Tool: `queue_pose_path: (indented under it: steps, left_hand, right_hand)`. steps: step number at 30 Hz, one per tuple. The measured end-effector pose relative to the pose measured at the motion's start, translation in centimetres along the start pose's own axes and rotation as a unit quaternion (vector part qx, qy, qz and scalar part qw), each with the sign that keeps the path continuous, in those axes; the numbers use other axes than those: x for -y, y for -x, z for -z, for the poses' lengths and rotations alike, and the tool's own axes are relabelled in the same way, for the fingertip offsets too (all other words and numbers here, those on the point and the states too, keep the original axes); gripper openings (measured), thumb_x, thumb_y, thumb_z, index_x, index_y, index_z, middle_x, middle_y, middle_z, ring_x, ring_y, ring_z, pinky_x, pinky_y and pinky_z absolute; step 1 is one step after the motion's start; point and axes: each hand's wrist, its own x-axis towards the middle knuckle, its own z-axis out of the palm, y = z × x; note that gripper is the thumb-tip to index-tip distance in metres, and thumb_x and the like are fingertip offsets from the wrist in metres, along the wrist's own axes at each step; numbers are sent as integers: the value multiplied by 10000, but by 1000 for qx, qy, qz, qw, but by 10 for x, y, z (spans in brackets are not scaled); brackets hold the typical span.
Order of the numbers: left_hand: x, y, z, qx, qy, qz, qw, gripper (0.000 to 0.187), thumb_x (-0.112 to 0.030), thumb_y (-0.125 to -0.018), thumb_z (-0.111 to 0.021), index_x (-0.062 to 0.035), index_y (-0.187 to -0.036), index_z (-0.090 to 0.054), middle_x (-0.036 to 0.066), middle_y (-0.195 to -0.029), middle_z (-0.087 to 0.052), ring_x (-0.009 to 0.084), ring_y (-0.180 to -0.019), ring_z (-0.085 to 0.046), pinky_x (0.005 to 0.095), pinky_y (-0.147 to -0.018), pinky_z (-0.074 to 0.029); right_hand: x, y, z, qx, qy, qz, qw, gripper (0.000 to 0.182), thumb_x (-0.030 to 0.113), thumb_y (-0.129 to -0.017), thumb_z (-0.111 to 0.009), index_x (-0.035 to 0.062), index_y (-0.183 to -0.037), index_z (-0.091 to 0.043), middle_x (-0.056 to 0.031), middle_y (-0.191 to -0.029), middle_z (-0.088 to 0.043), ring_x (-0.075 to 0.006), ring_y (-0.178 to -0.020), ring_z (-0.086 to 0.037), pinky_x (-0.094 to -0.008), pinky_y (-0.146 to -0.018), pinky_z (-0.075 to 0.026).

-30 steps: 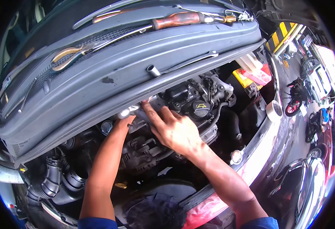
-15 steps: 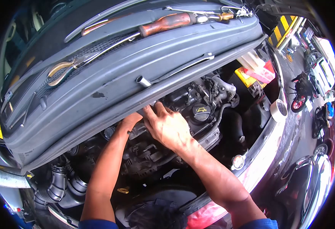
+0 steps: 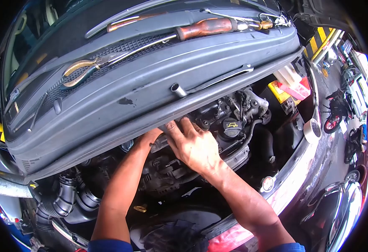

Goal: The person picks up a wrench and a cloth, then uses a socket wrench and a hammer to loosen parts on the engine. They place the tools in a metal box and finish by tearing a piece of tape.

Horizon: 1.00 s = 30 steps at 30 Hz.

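Grey plastic cowl panel (image 3: 150,90) spans the far side of the engine bay and serves as a shelf: pliers (image 3: 81,69) with yellow grips lie on its mesh at the left, a wooden-handled screwdriver (image 3: 205,27) rests along its far edge, and a socket wrench (image 3: 211,80) lies on its near lip, all within arm's reach of the work below.

Both arms reach from the near side into the gap under that lip. The right hand (image 3: 194,147) lies flat, palm down, on the top of the engine (image 3: 180,168), its fingers (image 3: 173,128) spread fairly wide and pushed up under the panel edge, touching a metal part there rather than gripping anything visible. The left hand (image 3: 148,136) goes in just left of it; its fingers are hidden beneath the panel, so I cannot tell whether they hold anything.

Right of the hands sits the black oil filler cap (image 3: 231,126) with its yellow symbol. Farther right are a yellow-topped battery (image 3: 281,93) and a roll of tape (image 3: 312,130) set on the fender edge. A ribbed black intake hose (image 3: 60,201) curves at the near left.
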Motion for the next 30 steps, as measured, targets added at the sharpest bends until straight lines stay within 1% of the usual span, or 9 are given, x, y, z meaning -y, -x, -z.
queue_pose_path:
  steps: [3, 7, 10, 15, 18, 19, 25, 28, 30]
  left_hand:
    - [1, 2, -2, 5, -7, -10, 1000, 397, -324, -977, -573, -63, -1270, -636, 137, -1268, -632, 293, -1191, -591, 494, -1028, -486]
    - [-3, 1, -4, 16, 0, -22, 1000, 407, -323, -992, -555, -53, -1285, -636, 138, -1291, -630, 295, -1210, -586, 499, -1049, -480]
    - [-4, 0, -3, 20, -6, -30, 999, 413, -323, -999, -546, -48, -1294, -635, 138, -1305, -627, 297, -1221, -582, 502, -1061, -476]
    - [1, 4, 2, 8, -58, -30, 998, 420, -327, -1000, -545, -48, -1302, -629, 139, -1316, -620, 298, -1230, -575, 505, -1068, -469]
    - [-1, 2, 4, 2, -72, -33, 997, 424, -329, -1000, -545, -48, -1307, -626, 139, -1322, -616, 299, -1236, -571, 507, -1072, -464]
    - [0, 1, 6, 3, -80, -32, 996, 425, -330, -1001, -545, -48, -1309, -625, 140, -1324, -615, 299, -1237, -569, 508, -1073, -463]
    - [4, 2, 12, 1, -111, -35, 993, 434, -335, -1002, -544, -49, -1319, -618, 140, -1337, -606, 301, -1248, -561, 511, -1082, -454]
    - [1, -1, 11, -3, -121, -38, 992, 438, -337, -1002, -543, -49, -1324, -614, 141, -1343, -602, 302, -1253, -557, 513, -1086, -450]
    - [3, -6, 14, -4, -131, -36, 991, 441, -338, -1002, -543, -49, -1328, -612, 141, -1347, -599, 302, -1257, -554, 514, -1088, -447]
  right_hand:
    - [1, 0, 3, -7, 4, 27, 1000, 507, 127, -867, -669, 82, -1364, -580, -168, -995, -637, -281, -792, -719, -362, -580, -604]
    - [-10, -4, -1, -24, 7, -42, 999, 444, 134, -865, -682, 64, -1295, -597, -154, -938, -629, -298, -754, -721, -377, -575, -609]
    - [-9, -6, 2, -19, 8, -48, 999, 427, 139, -866, -687, 65, -1278, -602, -140, -909, -621, -295, -728, -718, -377, -566, -605]
    - [0, -2, 11, -55, 7, 70, 996, 417, 193, -887, -694, 70, -1275, -603, -159, -958, -651, -302, -776, -725, -377, -599, -612]
    - [-9, -4, 2, 10, -19, -73, 997, 414, 202, -888, -692, 71, -1270, -601, -164, -930, -657, -306, -789, -727, -390, -595, -607]
    - [-5, -5, 2, 19, -18, -86, 996, 411, 207, -891, -692, 71, -1268, -600, -170, -911, -661, -307, -809, -730, -394, -586, -601]
    - [1, 0, 8, -54, -16, 30, 998, 405, 192, -890, -690, 76, -1266, -592, -138, -894, -637, -299, -738, -720, -393, -577, -600]
    - [-8, -1, 5, 15, -6, -59, 998, 429, 196, -882, -699, 84, -1282, -593, -127, -875, -624, -296, -750, -719, -387, -580, -602]
    - [-10, -2, 0, -3, 0, -69, 998, 461, 212, -868, -721, 107, -1297, -590, -113, -884, -613, -302, -723, -713, -387, -572, -604]
